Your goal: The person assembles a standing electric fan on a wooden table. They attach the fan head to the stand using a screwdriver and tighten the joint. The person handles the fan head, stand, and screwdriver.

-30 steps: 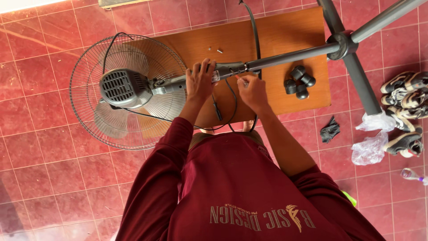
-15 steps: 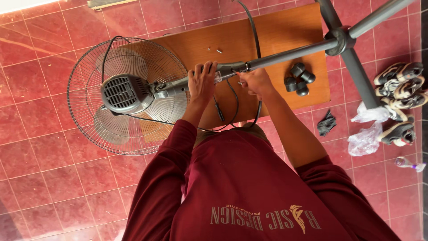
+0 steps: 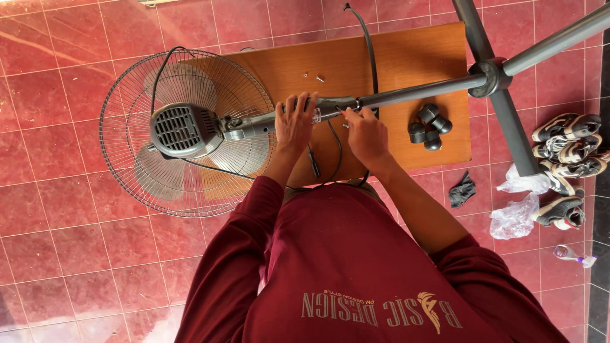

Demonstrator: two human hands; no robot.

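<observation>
Grey metal pedestal fan lies across the wooden tabletop; my left hand grips its neck, my right hand pinches a small part.

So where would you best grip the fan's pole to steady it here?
On the dark neck beside the left hand, coming from the person's side, fingers over the top. The fan lies flat across the wooden table, so that thicker section probably offers the firmest hold.

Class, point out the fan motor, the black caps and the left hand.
Fan motor (image 3: pixel 180 130), head view, on its vented back cover.
Black caps (image 3: pixel 429 124), head view, middle of the cluster.
Left hand (image 3: pixel 296 122), head view, back of hand.
</observation>
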